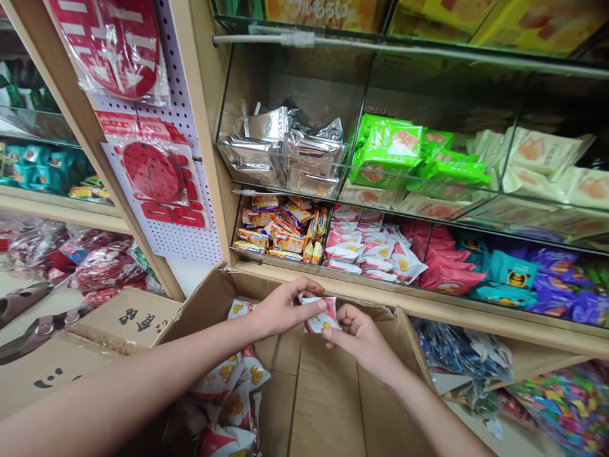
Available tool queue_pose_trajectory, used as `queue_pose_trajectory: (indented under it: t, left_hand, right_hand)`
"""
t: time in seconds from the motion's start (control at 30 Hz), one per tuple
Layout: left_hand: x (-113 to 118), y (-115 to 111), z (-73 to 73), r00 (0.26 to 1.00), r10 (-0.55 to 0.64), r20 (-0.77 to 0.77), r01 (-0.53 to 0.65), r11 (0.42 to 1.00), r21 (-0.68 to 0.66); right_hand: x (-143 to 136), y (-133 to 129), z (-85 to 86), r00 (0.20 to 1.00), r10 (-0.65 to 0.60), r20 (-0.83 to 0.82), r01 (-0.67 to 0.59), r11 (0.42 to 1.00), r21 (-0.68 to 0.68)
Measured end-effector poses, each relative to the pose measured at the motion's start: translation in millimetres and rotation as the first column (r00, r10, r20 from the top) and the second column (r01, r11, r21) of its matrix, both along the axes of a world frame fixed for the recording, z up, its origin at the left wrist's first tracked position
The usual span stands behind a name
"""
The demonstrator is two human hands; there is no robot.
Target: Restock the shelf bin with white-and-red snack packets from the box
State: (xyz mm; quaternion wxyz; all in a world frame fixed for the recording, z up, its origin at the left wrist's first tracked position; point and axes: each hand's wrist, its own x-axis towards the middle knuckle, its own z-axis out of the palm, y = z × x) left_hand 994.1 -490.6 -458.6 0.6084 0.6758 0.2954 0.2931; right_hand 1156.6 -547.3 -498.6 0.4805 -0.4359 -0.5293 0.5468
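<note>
Between my two hands is a small white and pink snack packet [318,318] with a yellow picture on it, held above an open cardboard box [328,393]. My left hand [290,308] pinches its upper left side, thumb on top. From the right, my right hand [354,330] grips its other edge between thumb and curled fingers. More packets of the same kind [233,393] lie loose in the left part of the box. A shelf bin in front of me holds a pile of matching white and pink packets [366,244].
Neighbouring bins hold orange wafer packets [285,228], pink packets [450,263] and teal packets [514,273]. Above them are silver packets [285,146] and green packets [390,146]. A wooden shelf edge [476,317] runs behind the box. Sandals [42,324] are at the left.
</note>
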Motion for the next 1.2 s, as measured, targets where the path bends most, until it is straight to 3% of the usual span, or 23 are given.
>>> queue_pose_trajectory:
  t: [0.13, 0.4, 0.53, 0.6, 0.67, 0.73, 0.83, 0.97, 1.07, 1.13, 1.2]
  left_hand:
    - [-1.5, 3.4, -1.7, 1.0, 0.016, 0.014, -0.016, 1.0, 0.002]
    - [2.3, 4.4, -8.4, 0.976, 0.166, 0.141, -0.163, 0.986, -0.037]
    - [2.1, 1.6, -4.7, 0.981, 0.151, 0.124, -0.152, 0.988, -0.008]
    - [0.3, -0.5, -3.0, 0.99, 0.116, 0.078, -0.117, 0.993, 0.006]
    - [-1.5, -2.9, -3.4, 0.997, 0.068, 0.029, -0.068, 0.998, 0.001]
    - [-2.4, -5.3, -6.6, 1.0, 0.012, -0.013, -0.012, 1.0, -0.008]
    - [-1.8, -8.5, -13.8, 0.995, -0.063, -0.081, 0.063, 0.998, -0.008]
    - [0.1, -12.1, -17.7, 0.968, -0.155, -0.199, 0.158, 0.988, -0.002]
    - [-0.5, -13.6, -16.4, 0.936, -0.206, -0.284, 0.222, 0.975, 0.025]
    - [-2.0, -13.6, -16.9, 0.914, -0.215, -0.343, 0.252, 0.966, 0.065]
    - [-3.6, -13.1, -19.4, 0.891, -0.213, -0.401, 0.276, 0.955, 0.106]
  right_hand:
    - [6.6, -1.6, 0.6, 0.999, -0.044, 0.011, 0.044, 0.999, 0.01]
    - [5.1, -5.6, 9.8, 0.952, -0.199, -0.232, 0.202, 0.979, -0.01]
    - [4.9, -6.7, 14.4, 0.975, -0.141, -0.175, 0.141, 0.99, -0.009]
    - [11.4, -3.3, 23.3, 0.958, -0.242, -0.155, 0.25, 0.968, 0.033]
    - [24.0, 5.6, 37.1, 0.881, -0.426, -0.204, 0.45, 0.889, 0.087]
    - [41.8, 21.2, 51.8, 0.776, -0.572, -0.267, 0.617, 0.775, 0.134]
    - [70.7, 53.2, 65.9, 0.709, -0.671, -0.217, 0.705, 0.67, 0.233]
    - [94.1, 90.0, 68.7, 0.685, -0.714, 0.142, 0.615, 0.672, 0.413]
    - [94.9, 102.3, 70.6, 0.469, -0.779, 0.417, 0.502, 0.623, 0.6]
    - [90.5, 105.3, 73.7, 0.287, -0.808, 0.514, 0.404, 0.589, 0.7]
    - [84.9, 107.1, 77.3, 0.172, -0.81, 0.56, 0.307, 0.584, 0.751]
